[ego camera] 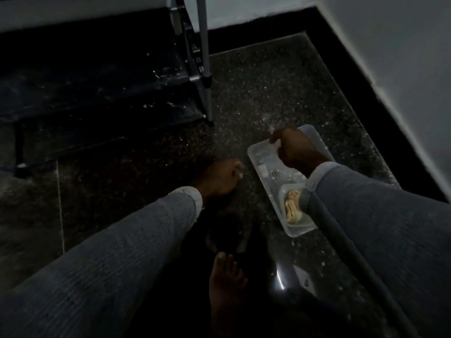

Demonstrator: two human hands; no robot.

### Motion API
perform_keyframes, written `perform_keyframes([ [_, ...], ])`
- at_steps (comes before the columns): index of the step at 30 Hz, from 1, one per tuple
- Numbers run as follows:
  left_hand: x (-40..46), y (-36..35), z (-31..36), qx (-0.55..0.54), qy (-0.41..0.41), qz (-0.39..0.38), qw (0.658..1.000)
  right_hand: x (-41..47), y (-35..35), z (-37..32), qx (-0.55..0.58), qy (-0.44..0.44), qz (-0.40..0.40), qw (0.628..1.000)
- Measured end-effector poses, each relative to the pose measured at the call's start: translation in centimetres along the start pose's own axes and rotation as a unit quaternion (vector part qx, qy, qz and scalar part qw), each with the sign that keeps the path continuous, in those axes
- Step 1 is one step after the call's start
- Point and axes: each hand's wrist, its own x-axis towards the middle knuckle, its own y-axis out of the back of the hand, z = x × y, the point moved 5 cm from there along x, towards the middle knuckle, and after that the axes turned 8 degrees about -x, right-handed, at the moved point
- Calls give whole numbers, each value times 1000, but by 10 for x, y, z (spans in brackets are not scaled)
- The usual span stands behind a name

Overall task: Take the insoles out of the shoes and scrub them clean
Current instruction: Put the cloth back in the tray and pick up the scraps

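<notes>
Bare foot (225, 284) on dark floor (256, 93). Left hand (220, 178) curled, contents unclear. Right hand (295, 150) over tray (258, 154), pinching small pale object (275, 142).

One head-worn wide-angle view looks steeply down and forward from above the person's arms. It sits close over the dark speckled floor (256, 93), with both sleeves filling the lower frame, a bare foot (227, 284) at bottom centre, and walls bending along the top and right edges.
</notes>
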Motion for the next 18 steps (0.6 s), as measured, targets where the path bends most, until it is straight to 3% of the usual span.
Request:
perform_keyframes([
  [10,3,-14,-5,27,-5,-22,999,-9,-30,33,-21,-50,-73,996],
  [18,5,-17,-14,26,10,-35,999,-13,-40,28,-29,-39,-108,993],
])
